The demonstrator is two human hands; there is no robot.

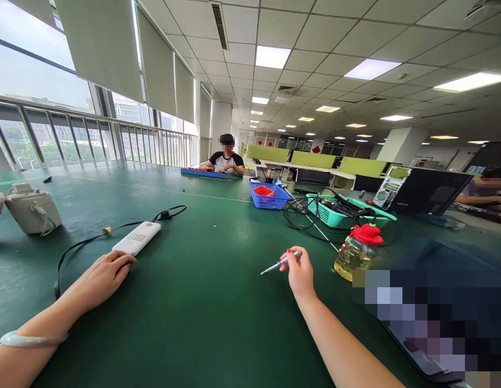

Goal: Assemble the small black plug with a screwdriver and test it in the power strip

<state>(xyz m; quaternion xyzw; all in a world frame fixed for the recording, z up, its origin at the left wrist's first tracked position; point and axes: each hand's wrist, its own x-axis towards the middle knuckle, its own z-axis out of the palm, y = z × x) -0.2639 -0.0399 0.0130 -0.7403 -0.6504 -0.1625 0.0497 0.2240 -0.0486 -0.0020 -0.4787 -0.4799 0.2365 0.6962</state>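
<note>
My right hand (pixel 299 269) pinches a slim screwdriver (pixel 278 264) by its translucent handle. Its thin metal shaft points to the left, above the green tabletop. My left hand (pixel 103 277) is closed over the near end of a white power strip (pixel 138 238), which lies slantwise on the table. The fingertips on its end are partly hidden. A black cord (pixel 78 245) with a yellow tag runs beside the strip, and a dark plug (pixel 165 214) lies past its far end.
Right of my right hand stands a jar (pixel 357 253) with a red lid. Beyond are a teal basket (pixel 335 215) of cables and a blue basket (pixel 270 196). A beige case (pixel 34 210) stands left. A person (pixel 226 159) sits across the table.
</note>
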